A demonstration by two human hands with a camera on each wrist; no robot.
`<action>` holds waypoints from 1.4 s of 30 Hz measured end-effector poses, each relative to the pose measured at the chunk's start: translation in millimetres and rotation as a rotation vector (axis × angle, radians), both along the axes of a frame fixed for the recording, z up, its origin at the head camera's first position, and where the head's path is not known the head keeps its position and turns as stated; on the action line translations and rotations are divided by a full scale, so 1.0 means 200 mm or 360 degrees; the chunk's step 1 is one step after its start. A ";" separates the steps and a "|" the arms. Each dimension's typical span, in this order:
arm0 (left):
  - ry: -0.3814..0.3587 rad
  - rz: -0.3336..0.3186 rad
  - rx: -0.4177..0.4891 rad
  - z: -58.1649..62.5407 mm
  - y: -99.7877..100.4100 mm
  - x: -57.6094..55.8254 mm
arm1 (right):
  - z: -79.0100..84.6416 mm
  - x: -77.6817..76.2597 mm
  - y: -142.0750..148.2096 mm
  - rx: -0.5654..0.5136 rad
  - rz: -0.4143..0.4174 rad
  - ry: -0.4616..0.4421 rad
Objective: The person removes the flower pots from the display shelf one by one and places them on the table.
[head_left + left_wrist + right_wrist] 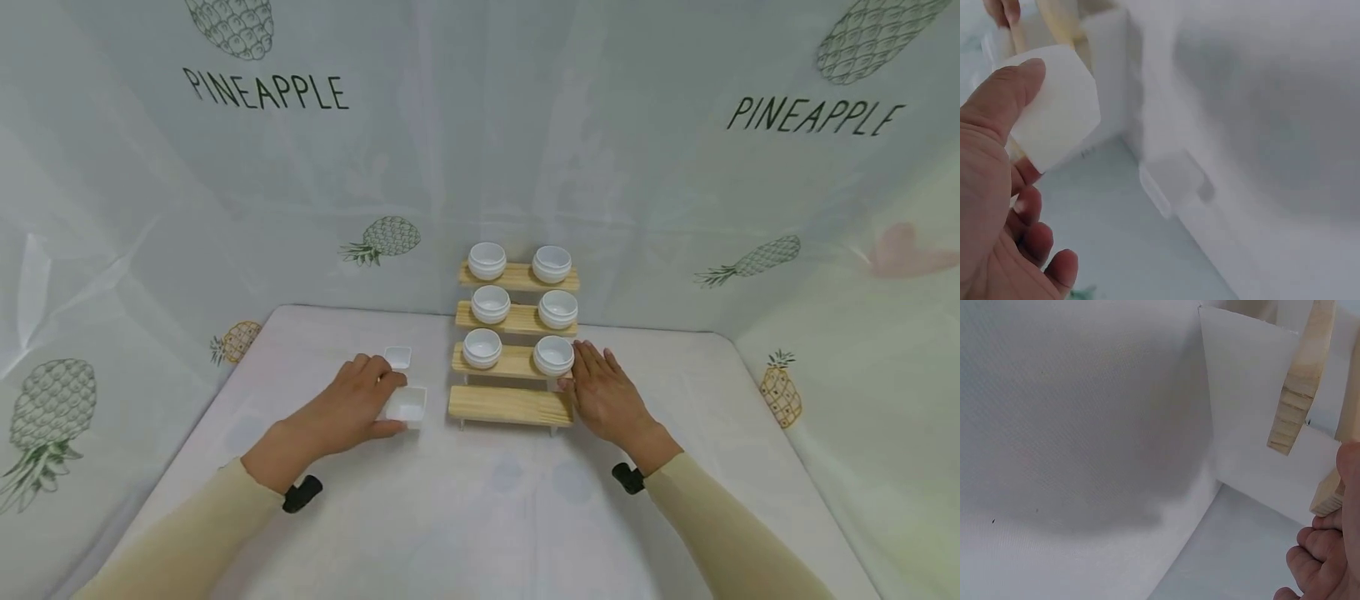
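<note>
My left hand (341,417) pinches a small white square bowl (407,405) between thumb and fingers, just left of the wooden display stand. Its flat white side (1060,106) faces the left wrist camera. Behind this hand, a second white square bowl (397,357) rests on the table. At the stand's right side, my right hand (607,398) lies with its fingers straight, touching the shelf ends. White round cups (555,355) sit in pairs on the upper three tiers, while the lowest wooden shelf (512,405) bears nothing.
A white cloth covers the table (480,517). A pale curtain (525,150) with printed pineapples hangs close behind the stand and along both sides. White panels (1254,381) support the shelves. A black wrist strap (302,493) shows at each sleeve.
</note>
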State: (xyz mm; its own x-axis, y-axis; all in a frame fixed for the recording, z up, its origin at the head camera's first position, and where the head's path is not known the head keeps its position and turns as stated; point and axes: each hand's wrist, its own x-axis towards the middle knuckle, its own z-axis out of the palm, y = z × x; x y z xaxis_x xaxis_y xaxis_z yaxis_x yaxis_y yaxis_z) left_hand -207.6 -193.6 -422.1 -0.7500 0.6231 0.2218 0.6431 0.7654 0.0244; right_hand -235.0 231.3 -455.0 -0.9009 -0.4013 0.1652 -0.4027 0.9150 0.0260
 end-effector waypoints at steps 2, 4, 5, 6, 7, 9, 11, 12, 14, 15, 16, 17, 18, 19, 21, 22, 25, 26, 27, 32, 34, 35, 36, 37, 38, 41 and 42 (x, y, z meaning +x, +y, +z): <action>0.0001 0.0051 0.0000 0.01 -0.07 -0.05 | 0.00 0.00 0.01 -0.0005 -0.0006 0.0004; -0.0020 0.0124 -0.0007 0.01 -0.14 -0.11 | 0.00 0.00 0.01 -0.0007 -0.0010 -0.0003; -0.0033 0.0165 -0.0017 0.01 -0.18 -0.14 | 0.00 0.00 0.01 -0.0004 -0.0011 -0.0009; -0.0061 0.0205 -0.0019 0.00 -0.21 -0.16 | 0.00 0.00 0.01 -0.0005 -0.0011 -0.0016; -0.0088 0.0243 -0.0026 -0.01 -0.25 -0.19 | 0.00 0.00 0.01 -0.0007 -0.0010 -0.0024; -0.0148 0.0304 -0.0040 -0.03 -0.30 -0.23 | -0.01 0.00 0.00 -0.0005 -0.0007 -0.0031; -0.0204 0.0353 -0.0054 -0.05 -0.34 -0.28 | -0.01 -0.01 0.00 -0.0009 -0.0008 -0.0028; -0.0230 0.0375 -0.0054 -0.07 -0.35 -0.30 | -0.01 -0.01 0.00 -0.0006 -0.0010 -0.0024; -0.0271 0.0411 -0.0054 -0.09 -0.37 -0.33 | -0.01 -0.01 0.00 -0.0005 -0.0013 -0.0016; -0.0292 0.0434 -0.0054 -0.10 -0.38 -0.35 | -0.01 -0.01 0.00 -0.0003 -0.0015 -0.0015; -0.0309 0.0454 -0.0052 -0.11 -0.39 -0.37 | -0.01 -0.01 0.00 -0.0001 -0.0017 -0.0016; -0.0326 0.0472 -0.0047 -0.12 -0.39 -0.39 | -0.01 -0.01 0.00 0.0004 -0.0020 -0.0021; -0.0338 0.0484 -0.0042 -0.13 -0.39 -0.40 | 0.00 -0.01 0.00 0.0008 -0.0022 -0.0028; -0.0349 0.0495 -0.0039 -0.14 -0.39 -0.41 | 0.00 -0.01 0.00 0.0009 -0.0022 -0.0036; -0.0363 0.0506 -0.0038 -0.15 -0.39 -0.43 | 0.01 -0.01 -0.01 0.0016 -0.0026 -0.0048; -0.0365 0.0503 -0.0036 -0.16 -0.39 -0.44 | 0.01 -0.01 -0.01 0.0019 -0.0027 -0.0052; -0.0384 0.0505 -0.0025 -0.17 -0.36 -0.45 | 0.01 -0.01 -0.01 0.0027 -0.0035 -0.0056; -0.0395 0.0506 -0.0021 -0.17 -0.36 -0.46 | 0.02 0.00 -0.01 0.0028 -0.0038 -0.0058; -0.0411 0.0516 -0.0015 -0.17 -0.35 -0.46 | 0.02 0.00 -0.01 0.0029 -0.0040 -0.0059; -0.0461 0.0567 -0.0006 -0.17 -0.34 -0.47 | 0.02 0.00 -0.01 0.0041 -0.0039 -0.0046; -0.0463 0.0578 -0.0009 -0.16 -0.33 -0.47 | 0.01 0.00 -0.01 0.0046 -0.0035 -0.0029; -0.0464 0.0580 -0.0010 -0.16 -0.33 -0.47 | 0.01 0.00 -0.01 0.0049 -0.0032 -0.0021; -0.0465 0.0584 -0.0014 -0.16 -0.32 -0.47 | 0.01 0.00 -0.01 0.0050 -0.0029 -0.0013; -0.0467 0.0586 -0.0019 -0.16 -0.32 -0.47 | 0.01 0.00 -0.01 0.0048 -0.0027 -0.0006; -0.0470 0.0590 -0.0025 -0.16 -0.32 -0.48 | 0.01 0.00 -0.01 0.0048 -0.0027 0.0000; -0.0462 0.0581 -0.0048 -0.16 -0.31 -0.48 | 0.01 0.00 -0.01 0.0046 -0.0026 0.0010; -0.0460 0.0580 -0.0054 -0.16 -0.31 -0.49 | 0.01 0.00 -0.01 0.0041 -0.0026 0.0009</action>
State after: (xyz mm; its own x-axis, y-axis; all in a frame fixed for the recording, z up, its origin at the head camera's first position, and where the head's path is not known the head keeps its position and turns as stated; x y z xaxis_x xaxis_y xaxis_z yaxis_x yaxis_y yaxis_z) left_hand -304.8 -256.3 -454.8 -0.9495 0.3107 -0.0446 0.3024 0.9437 0.1343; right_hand -235.4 228.6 -453.5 -0.9065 -0.3906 0.1603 -0.3874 0.9205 0.0519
